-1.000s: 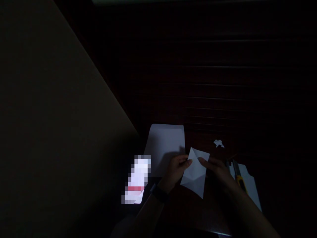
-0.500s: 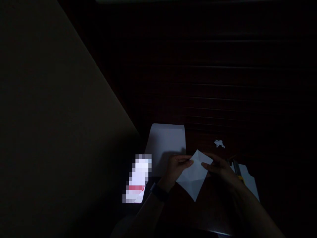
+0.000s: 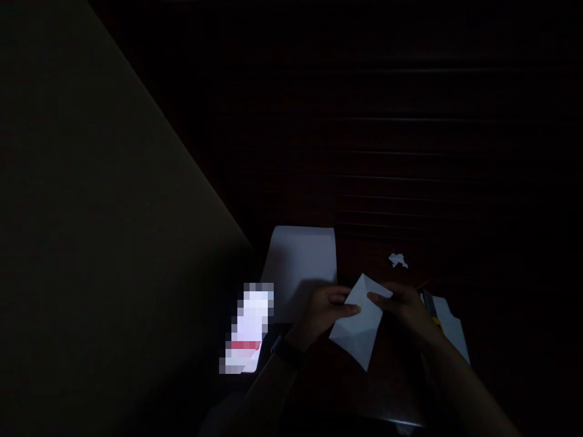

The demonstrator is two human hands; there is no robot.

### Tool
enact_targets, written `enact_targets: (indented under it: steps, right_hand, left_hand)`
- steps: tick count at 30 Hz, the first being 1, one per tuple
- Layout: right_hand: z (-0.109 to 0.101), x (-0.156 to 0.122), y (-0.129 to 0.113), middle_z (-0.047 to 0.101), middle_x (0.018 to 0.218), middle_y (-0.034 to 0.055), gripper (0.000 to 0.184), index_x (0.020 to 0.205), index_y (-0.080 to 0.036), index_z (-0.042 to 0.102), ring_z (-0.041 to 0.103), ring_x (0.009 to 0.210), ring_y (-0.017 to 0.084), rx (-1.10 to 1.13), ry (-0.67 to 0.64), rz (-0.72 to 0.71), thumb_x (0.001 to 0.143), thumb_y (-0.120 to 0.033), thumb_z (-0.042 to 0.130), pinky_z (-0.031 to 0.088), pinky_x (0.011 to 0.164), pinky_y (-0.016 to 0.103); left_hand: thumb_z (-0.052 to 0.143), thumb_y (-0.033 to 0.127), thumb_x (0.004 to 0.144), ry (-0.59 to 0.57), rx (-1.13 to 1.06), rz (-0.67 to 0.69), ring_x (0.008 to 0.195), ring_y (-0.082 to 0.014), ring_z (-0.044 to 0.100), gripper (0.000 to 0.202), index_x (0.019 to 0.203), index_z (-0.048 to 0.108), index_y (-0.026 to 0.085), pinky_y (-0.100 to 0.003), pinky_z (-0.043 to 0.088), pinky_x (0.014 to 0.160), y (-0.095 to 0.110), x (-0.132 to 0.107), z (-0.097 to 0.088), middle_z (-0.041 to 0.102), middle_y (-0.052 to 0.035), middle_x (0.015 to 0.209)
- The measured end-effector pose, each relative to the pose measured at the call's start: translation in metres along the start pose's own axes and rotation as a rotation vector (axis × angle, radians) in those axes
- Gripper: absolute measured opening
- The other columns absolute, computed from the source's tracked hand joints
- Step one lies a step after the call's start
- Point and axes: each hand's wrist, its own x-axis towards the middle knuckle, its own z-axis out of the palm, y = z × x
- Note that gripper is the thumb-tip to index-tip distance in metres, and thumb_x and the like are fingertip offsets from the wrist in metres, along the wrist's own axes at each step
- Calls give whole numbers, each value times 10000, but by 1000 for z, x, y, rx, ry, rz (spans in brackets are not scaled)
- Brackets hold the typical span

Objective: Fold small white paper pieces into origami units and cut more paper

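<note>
In a very dark room a small white square of paper with fold creases is held over a dark table. My left hand pinches its left edge with fingers closed; a dark watch band shows on that wrist. My right hand pinches the paper's upper right corner, fingers closed too. One corner of the paper points down toward me.
A white sheet lies flat behind my left hand. A blurred bright object sits to its left. A tiny folded paper shape rests farther back. Right of my right hand lie another white sheet and a yellow-handled cutter.
The paper has been turned a little between my hands, and my fingers have shifted along its upper edges. The view has drifted slightly left.
</note>
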Motion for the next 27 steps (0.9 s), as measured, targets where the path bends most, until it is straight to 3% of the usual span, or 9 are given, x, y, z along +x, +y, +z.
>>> enact_targets:
  steps: [2, 5, 9, 15, 22, 27]
  right_hand:
    - [-1, 0, 1, 693, 789, 35, 304, 903, -178, 688, 614, 660, 180, 55, -10, 26, 654, -345, 741, 468, 601, 290]
    - [-7, -2, -2, 686, 805, 21, 412, 1020, -210, 657, 615, 690, 184, 62, -141, 71, 633, -315, 755, 469, 607, 294]
    - [-15, -5, -8, 680, 765, 15, 323, 951, -189, 687, 605, 687, 167, -1, -312, 112, 650, -292, 742, 450, 620, 275]
    - [-17, -6, -8, 697, 772, 12, 257, 888, -209, 707, 603, 662, 153, 13, -227, 97, 647, -288, 749, 441, 614, 266]
    - [-14, -7, -8, 698, 742, 48, 224, 831, -162, 725, 603, 644, 176, -12, -285, 105, 693, -336, 707, 430, 592, 281]
    - [-11, -3, -1, 664, 645, 40, 247, 721, -134, 702, 554, 547, 143, 1, -195, 162, 718, -381, 681, 393, 526, 258]
  left_hand:
    - [750, 363, 625, -6, 24, 3, 741, -228, 662, 447, 1004, 674, 138, -285, 487, 617, -3, 1, 0, 708, -109, 899]
    - [718, 383, 661, -32, 55, 8, 733, -223, 659, 400, 973, 689, 133, -282, 481, 625, -4, 0, -1, 712, -101, 867]
    - [742, 350, 634, -85, 93, -9, 740, -214, 655, 402, 977, 693, 147, -273, 470, 634, 2, -3, -6, 714, -91, 861]
    - [709, 330, 680, -136, 66, 3, 766, -205, 652, 319, 940, 705, 146, -282, 468, 677, 9, -6, -9, 713, -96, 876]
    - [721, 354, 663, -151, 82, -63, 783, -222, 657, 388, 988, 677, 148, -300, 483, 673, 11, -7, -7, 707, -103, 906]
    - [761, 353, 591, -57, 198, -44, 732, -210, 647, 363, 862, 702, 120, -275, 467, 614, 1, -1, -4, 707, -96, 835]
